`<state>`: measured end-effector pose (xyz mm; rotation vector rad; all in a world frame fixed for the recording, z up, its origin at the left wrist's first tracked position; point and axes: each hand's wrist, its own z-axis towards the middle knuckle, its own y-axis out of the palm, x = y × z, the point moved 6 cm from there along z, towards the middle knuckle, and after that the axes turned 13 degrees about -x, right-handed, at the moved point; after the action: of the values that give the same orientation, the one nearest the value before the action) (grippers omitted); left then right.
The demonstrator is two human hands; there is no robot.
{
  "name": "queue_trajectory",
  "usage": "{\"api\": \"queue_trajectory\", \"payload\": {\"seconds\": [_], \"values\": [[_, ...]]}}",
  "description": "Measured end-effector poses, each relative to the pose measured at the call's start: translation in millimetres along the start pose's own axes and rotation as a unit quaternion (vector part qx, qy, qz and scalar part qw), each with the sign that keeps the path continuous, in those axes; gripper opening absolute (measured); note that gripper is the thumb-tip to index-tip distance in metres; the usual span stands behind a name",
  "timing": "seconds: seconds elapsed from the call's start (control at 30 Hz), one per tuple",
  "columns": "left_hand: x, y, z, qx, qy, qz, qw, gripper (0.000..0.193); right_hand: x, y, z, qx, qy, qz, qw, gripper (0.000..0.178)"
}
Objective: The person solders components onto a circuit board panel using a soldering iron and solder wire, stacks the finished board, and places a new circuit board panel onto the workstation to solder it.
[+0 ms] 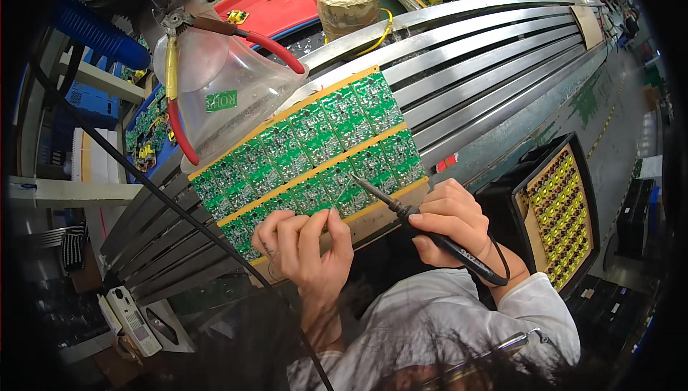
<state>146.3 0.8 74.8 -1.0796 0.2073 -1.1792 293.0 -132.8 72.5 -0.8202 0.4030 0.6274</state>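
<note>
A green circuit board panel (313, 136) with yellow-brown strips lies tilted in front of me, solder side up, divided into several small boards. My right hand (451, 222) is closed round the black handle of a soldering iron (398, 208). Its metal tip meets or hovers just over the panel's near row; I cannot tell which. At the panel's near edge, my left hand (308, 244) pinches a thin solder wire (343, 195), whose end reaches toward the iron's tip. Part of the wire is hidden by the fingers.
A clear fume hood (222, 90) with red-handled clamp arms hangs at the panel's left. Metal rails (487, 61) run behind it. Beyond stand a red tray (294, 5) and a tape-like roll (347, 4). A black bin (534, 169) of boards sits at right; a black cable (154, 187) crosses left.
</note>
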Motion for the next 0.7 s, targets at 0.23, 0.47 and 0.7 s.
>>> {"api": "queue_trajectory", "payload": {"seconds": [0.23,0.47,0.7], "values": [[-2,-5,1,-0.010,-0.010,-0.020,1.000,0.015,2,-4,1,0.019,0.002,0.028,0.999,0.031],[-13,-18,-18,0.013,-0.011,-0.015,1.000,0.015,12,-17,-9,0.077,0.026,0.094,0.992,0.026],[-15,-17,-30,-0.006,0.011,-0.026,1.000,0.014,8,-11,-4,0.056,0.022,0.181,0.982,0.021]]}}
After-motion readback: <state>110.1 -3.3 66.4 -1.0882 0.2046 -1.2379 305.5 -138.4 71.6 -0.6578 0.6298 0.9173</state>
